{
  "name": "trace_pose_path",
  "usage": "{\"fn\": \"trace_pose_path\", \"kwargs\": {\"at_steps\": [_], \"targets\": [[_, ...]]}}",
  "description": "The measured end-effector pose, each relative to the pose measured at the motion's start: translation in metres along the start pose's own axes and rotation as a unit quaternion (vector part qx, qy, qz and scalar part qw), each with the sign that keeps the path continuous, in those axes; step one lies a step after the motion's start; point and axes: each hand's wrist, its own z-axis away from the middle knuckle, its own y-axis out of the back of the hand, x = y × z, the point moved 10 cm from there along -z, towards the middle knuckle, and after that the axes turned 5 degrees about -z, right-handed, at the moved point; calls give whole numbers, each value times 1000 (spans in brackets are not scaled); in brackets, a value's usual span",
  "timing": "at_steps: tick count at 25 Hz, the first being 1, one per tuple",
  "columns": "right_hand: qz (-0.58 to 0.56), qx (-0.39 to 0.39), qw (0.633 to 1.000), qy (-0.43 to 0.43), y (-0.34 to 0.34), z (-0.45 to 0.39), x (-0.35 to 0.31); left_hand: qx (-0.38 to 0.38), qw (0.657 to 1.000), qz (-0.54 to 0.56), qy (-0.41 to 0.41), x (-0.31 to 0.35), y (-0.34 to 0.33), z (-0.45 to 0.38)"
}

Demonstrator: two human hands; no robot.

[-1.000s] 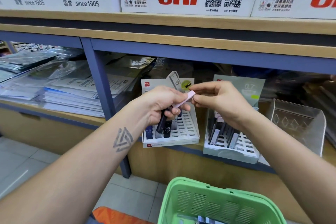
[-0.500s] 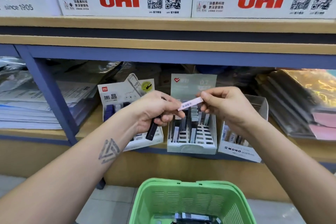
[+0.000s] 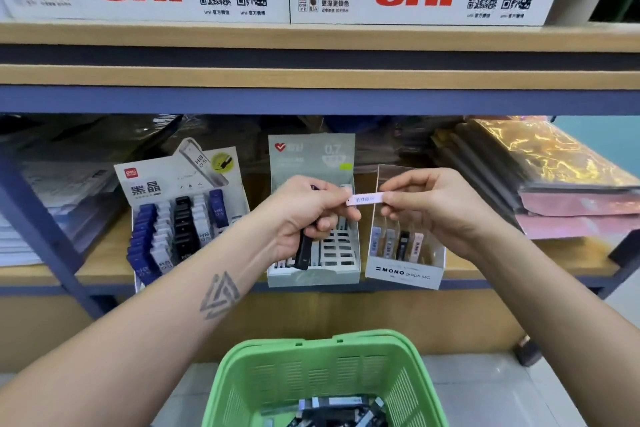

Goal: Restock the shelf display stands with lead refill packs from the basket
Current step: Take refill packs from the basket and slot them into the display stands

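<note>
Restocking partway: right hand (image 3: 436, 208) pinches a pink lead pack (image 3: 366, 199) above the shelf's front edge; left hand (image 3: 304, 215) grips a black pack (image 3: 304, 250). Three stands (image 3: 405, 274) hold some stock; more packs remain in the basket (image 3: 263, 388).

Both hands meet before three display stands on the shelf: the right hand (image 3: 433, 208) pinches a pale pink refill pack (image 3: 366, 199), the left hand (image 3: 304, 218) holds what appears a black pack (image 3: 304, 253), above a green basket (image 3: 277, 367).
</note>
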Motion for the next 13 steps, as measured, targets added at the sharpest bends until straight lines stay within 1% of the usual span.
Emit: {"fn": "trace_pose_path", "kwargs": {"at_steps": [3, 6, 10, 11, 13], "targets": [[52, 9, 999, -14, 18, 9, 7, -3, 999, 33, 1, -4, -14, -7], [81, 11, 996, -22, 31, 15, 14, -11, 999, 38, 0, -8, -28, -14], [123, -7, 992, -24, 38, 21, 19, 6, 999, 31, -13, -12, -40, -25], [145, -17, 989, -14, 37, 23, 17, 9, 1000, 16, -20, -12, -44, -27], [208, -34, 977, 38, 32, 25, 6, 6, 999, -34, -32, -12, -53, -32]]}}
